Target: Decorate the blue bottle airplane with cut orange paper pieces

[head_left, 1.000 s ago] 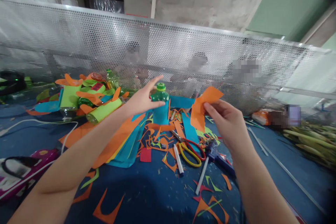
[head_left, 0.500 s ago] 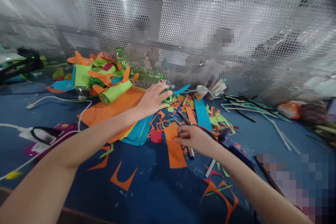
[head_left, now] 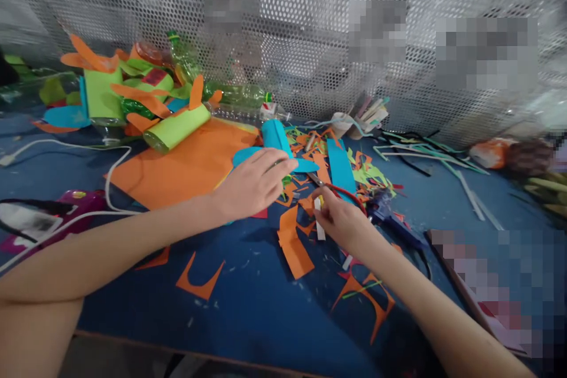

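Left fingers [head_left: 280, 170] curled round blue-wrapped bottle [head_left: 275, 137]

Right of the orange sheet [head_left: 172, 171], bottle wrap [head_left: 275, 136] is bright blue, strip [head_left: 296, 251] plain orange; hole-dotted screen [head_left: 292, 6] behind the sheet is silver.

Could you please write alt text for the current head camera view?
A person's left hand is over a blue-wrapped bottle lying on a blue table; the right hand is at the scissors, beside an orange paper strip. Paper scraps lie around, with decorated bottles piled at left.
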Available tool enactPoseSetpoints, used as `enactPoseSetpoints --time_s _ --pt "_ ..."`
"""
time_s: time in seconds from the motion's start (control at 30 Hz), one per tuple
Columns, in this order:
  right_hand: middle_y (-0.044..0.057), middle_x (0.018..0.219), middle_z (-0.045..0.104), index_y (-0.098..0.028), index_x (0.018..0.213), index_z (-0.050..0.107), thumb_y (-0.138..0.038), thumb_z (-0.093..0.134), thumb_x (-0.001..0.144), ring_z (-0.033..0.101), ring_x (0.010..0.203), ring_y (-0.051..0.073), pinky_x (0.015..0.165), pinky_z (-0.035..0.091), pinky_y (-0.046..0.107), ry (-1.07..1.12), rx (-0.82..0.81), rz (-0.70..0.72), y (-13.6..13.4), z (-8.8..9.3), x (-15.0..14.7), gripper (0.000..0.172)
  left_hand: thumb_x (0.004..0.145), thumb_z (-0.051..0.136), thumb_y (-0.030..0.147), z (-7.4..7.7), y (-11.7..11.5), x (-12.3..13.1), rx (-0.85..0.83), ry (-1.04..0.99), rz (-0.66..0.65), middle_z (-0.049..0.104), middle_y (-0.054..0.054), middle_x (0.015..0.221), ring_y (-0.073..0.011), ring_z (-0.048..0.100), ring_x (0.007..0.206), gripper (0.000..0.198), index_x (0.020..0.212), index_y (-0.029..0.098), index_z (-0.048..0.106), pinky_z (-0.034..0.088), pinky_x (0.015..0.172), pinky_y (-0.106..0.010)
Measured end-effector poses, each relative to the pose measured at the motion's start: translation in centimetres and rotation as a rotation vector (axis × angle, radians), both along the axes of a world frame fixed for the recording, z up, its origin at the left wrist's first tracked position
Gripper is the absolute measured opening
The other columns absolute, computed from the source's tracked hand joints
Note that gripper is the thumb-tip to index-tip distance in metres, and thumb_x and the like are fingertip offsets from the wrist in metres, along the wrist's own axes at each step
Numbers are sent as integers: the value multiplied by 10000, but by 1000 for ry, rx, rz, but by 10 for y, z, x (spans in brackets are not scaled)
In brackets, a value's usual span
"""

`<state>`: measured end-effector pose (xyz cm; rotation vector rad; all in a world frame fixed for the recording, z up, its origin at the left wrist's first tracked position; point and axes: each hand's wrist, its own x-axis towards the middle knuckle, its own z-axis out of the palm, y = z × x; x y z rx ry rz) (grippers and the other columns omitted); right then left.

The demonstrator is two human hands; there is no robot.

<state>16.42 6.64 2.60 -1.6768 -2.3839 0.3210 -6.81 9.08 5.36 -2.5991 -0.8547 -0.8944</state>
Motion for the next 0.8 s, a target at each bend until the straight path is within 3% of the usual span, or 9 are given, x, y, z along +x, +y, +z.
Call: enactPoseSetpoints --time_s 0.1,0.17,0.27,0.33,0.43,0.53,0.6,0.7,0.8 --pt "5 673 569 -205 1107 504 -177 430 837 563 584 170 532 364 246 -20 -7 27 -2 -1 -1 282 860 467 162 -7 -32 7 87 31 -291 618 -100 959 -204 535 1002 209 1021 79 570 438 936 -338" --pt "31 709 574 -193 1037 551 -216 429 863 562 615 179 551 373 259 -60 15 51 -4 -2 -3 214 867 468 224 -20 -50 8 6 121 -375 636 -107 959 -212 545 996 234 980 71 604 440 939 -326" --pt "37 686 554 -181 846 571 -241 454 866 542 614 179 570 378 274 -89 31 57 -7 -2 -5 133 885 430 425 -39 -68 6 -215 194 -232 594 -155 1145 -288 484 1136 449 1128 76 575 407 974 -433" --pt "2 630 532 -198 825 553 -218 495 831 523 568 159 555 373 266 -7 -1 -2 -7 2 -2 62 870 423 496 -47 -73 1 -309 215 -188 525 -179 1255 -325 414 1218 531 1219 111 530 358 1002 -496" --pt "-28 628 540 -235 923 550 -239 532 797 506 526 130 522 377 249 323 -117 -109 -6 15 8 127 850 436 534 -50 -76 -7 -412 221 -165 399 -184 1377 -345 304 1300 584 1317 183 448 296 1026 -538" --pt "5 677 552 -243 986 575 -328 454 842 484 518 137 462 359 260 804 -330 -130 -7 24 16 206 829 465 552 -50 -75 -10 -503 202 -152 327 -156 1428 -358 253 1320 603 1347 250 408 274 1026 -558" --pt "30 717 559 -244 1024 572 -386 461 838 518 587 163 491 387 282 1040 -512 -76 -10 21 15 260 814 490 554 -51 -74 -10 -542 190 -159 301 -134 1444 -370 246 1314 610 1356 292 387 278 1012 -574" --pt "5 709 522 -246 1063 549 -427 638 748 489 609 150 531 384 278 1101 -669 37 -19 5 5 374 805 502 556 -54 -73 -10 -572 171 -173 292 -128 1442 -384 243 1305 604 1349 318 388 276 1000 -597" --pt "-34 615 422 -219 904 548 -503 529 829 398 561 118 530 340 263 1037 -610 33 -29 -10 -8 294 823 472 556 -55 -73 -10 -593 164 -171 308 -144 1422 -385 251 1304 564 1328 312 420 275 1001 -599"
